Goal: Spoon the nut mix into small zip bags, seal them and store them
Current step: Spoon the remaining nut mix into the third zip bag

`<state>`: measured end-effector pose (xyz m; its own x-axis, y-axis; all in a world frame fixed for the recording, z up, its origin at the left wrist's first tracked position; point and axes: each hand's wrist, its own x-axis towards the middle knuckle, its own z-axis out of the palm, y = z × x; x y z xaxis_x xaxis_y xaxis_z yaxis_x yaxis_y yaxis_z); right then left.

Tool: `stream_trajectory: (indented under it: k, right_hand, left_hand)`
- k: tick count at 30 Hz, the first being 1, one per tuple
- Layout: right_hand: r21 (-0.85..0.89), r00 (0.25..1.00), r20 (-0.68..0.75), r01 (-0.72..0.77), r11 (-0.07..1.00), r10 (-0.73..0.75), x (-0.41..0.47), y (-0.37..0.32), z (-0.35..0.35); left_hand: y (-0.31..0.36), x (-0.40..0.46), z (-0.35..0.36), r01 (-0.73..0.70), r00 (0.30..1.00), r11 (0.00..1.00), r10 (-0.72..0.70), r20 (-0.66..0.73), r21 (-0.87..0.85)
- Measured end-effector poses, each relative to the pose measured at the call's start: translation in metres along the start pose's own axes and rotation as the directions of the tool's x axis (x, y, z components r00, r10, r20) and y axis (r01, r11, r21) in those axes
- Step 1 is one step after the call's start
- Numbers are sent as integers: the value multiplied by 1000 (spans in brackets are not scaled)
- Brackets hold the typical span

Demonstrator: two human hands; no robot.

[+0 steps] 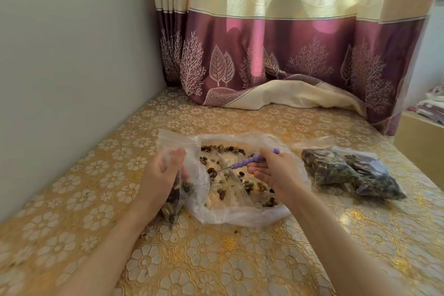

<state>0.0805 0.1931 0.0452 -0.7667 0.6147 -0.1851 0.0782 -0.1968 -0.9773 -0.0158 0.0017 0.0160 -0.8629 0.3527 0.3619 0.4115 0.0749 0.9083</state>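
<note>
Clear glossy plastic zip bag [171,151], purple plastic-handled spoon [249,161], glossy embossed tablecloth [216,259], satiny cloth curtain [288,50].

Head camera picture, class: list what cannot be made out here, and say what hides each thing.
- Mouth of the small zip bag: covered by the left hand; open or sealed, cannot tell.
- Spoon bowl: too small, lost among the nut mix.
- Filled bags on the right: their count and seals are blurred by crumpled plastic.
- Items at the right edge: cut off.

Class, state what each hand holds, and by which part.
Left hand: small zip bag, gripped near its open top. Right hand: purple spoon, held by its handle.
</note>
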Motion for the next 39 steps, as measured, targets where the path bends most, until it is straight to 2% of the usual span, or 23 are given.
stream_trajectory:
  k: [15,22,25,28,33,36,39]
  right_hand:
    - [109,983,-152,117,987,-99,2,-25,-20]
    - [178,946,-149,313,933,-289,-16,-47,-17]
    - [171,926,-83,376,911,-367,-26,-49,-7]
    - [132,886,5,460,878,-464,-37,-45,7]
    - [59,746,127,652,756,-654,-49,-38,24]
    - [39,667,212,724,688,-714,-52,-38,25]
    - [63,635,261,740,669,-727,-53,-41,23]
  left_hand:
    - [1,0,-1,-31,998,1000,30,54,3]
    - [5,-2,2,-30,996,997,24,85,72]
    - [8,-3,5,-38,995,997,31,91,73]
    - [8,-4,5,-20,995,998,14,95,67]
    - [8,-2,4,-26,994,999,23,104,23]
    - [10,-1,4,0,994,998,6,113,-57]
    - [11,1,2,7,994,996,4,112,-93]
